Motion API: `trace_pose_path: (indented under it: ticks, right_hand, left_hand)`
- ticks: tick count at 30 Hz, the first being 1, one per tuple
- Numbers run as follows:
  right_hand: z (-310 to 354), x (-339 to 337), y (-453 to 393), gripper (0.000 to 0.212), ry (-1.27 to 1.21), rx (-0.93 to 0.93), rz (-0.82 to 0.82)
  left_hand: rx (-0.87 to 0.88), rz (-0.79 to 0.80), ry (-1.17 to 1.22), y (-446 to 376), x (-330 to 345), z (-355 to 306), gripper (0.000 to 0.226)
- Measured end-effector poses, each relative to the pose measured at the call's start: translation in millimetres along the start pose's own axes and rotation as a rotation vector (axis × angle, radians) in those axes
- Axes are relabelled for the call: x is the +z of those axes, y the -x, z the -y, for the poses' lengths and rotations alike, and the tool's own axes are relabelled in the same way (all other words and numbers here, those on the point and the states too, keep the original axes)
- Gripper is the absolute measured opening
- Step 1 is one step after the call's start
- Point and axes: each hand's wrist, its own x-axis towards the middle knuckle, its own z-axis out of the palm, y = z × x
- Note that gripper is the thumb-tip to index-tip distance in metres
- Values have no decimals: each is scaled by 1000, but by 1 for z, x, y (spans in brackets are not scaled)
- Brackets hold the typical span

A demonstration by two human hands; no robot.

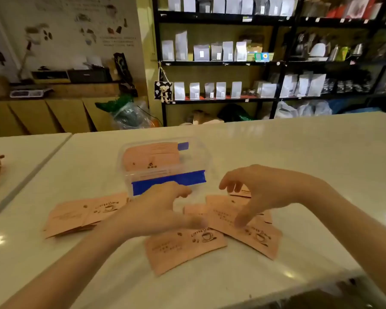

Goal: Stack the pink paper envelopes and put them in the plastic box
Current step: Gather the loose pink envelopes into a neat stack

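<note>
Both hands, left hand (158, 210) and right hand (257, 192), hover unclenched, grasping nothing, over scattered pink envelopes (243, 221) at frame centre; plastic box (165, 168) just above.

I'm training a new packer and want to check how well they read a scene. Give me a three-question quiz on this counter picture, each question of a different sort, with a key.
1. True or false: the plastic box already holds pink envelopes.
2. Which colour is the tape on the near wall of the box? A red, B blue, C green.
3. Fill in: the right hand reaches down with its fingers spread over the loose envelopes that lie on the white ____.

Key: 1 true. 2 B. 3 counter. The left hand is beside it, in front of the box; neither hand clearly grips anything.
</note>
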Motion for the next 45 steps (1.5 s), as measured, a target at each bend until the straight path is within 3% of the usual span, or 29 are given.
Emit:
trace_pose_path:
  ticks: [5,11,14,19,27,30,38,45]
  right_hand:
    - [-7,17,1,79,104,55,-69]
    - [-10,33,3,80,228,59,-151]
    - [-11,35,1,77,209,55,-173]
    - [-9,29,0,69,143,34,-193]
    - [24,2,-19,58,-85,-176,-280]
    - [46,-5,-35,51,-118,-282,-331]
    - [112,-8,-75,58,-183,-471,-429]
    - [152,11,-113,62,-25,-486,-362]
  left_hand:
    - [-40,-34,-186,12,13,13,89]
    - [67,-55,-243,26,21,29,100]
    - [90,-72,-262,25,25,31,98]
    - [118,-140,-216,24,27,30,75]
    - [145,-349,-175,31,0,51,81]
    - [105,-435,-176,40,-15,65,82]
    - [-124,-595,-12,69,-43,107,86]
    - [-174,-553,140,73,-42,145,91]
